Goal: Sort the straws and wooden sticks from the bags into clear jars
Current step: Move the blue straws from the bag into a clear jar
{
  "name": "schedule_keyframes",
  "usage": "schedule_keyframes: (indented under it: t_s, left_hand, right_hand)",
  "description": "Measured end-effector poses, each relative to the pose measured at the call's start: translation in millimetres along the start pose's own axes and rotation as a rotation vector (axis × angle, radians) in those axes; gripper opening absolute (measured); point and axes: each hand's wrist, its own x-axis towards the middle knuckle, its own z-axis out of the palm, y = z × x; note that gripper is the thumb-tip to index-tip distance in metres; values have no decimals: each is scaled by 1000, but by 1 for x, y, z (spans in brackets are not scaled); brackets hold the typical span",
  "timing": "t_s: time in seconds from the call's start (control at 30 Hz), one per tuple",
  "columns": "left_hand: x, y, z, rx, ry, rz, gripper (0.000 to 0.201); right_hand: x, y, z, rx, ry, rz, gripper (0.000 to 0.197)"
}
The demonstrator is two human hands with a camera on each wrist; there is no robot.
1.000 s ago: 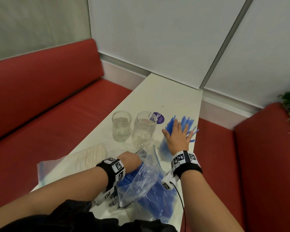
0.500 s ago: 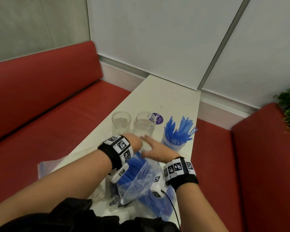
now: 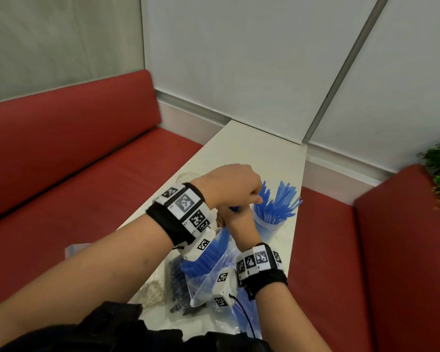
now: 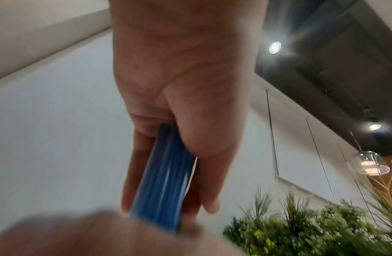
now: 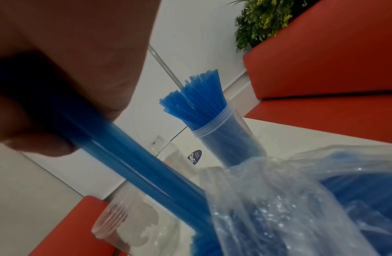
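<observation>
Left hand [image 3: 229, 185], a second ago down at the bag [image 3: 214, 273], now grips a straw bundle [image 4: 166, 175] lifted out, right hand [image 3: 235, 219] clasping beneath; straw jar [image 3: 267, 224] just right, transfer imminent.

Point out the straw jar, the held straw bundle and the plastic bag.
Straw jar [image 5: 232, 138]: right wrist view, on its clear wall below the threaded rim.
Straw bundle [image 4: 164, 176]: left wrist view, mid-length, between the fingers.
Plastic bag [image 5: 267, 199]: right wrist view, on the crinkled clear film.
</observation>
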Motion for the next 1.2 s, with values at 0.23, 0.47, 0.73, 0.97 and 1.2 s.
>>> schedule_keyframes:
  t_s: [0.23,0.47,0.73,0.97,1.2]
  left_hand:
    - [-3,-10,14,-1252,626,-205,41]
    - [-12,-19,64,-1776,-183,-717,60]
    - [-6,-14,70,-2327,-249,-808,37]
    - [-5,-21,82,-2300,-99,-784,22]
    - [-16,-37,112,-2059,39,-821,22]
  right_hand:
    - [-9,-50,-30,138,-11,-87,28]
    - [-5,-126,-53,411,10,-280,50]
    - [-5,-140,-41,429,55,-313,48]
    - [-9,-143,-58,33,-88,-306,39]
    - [-8,-156,-115,-293,-333,-27,15]
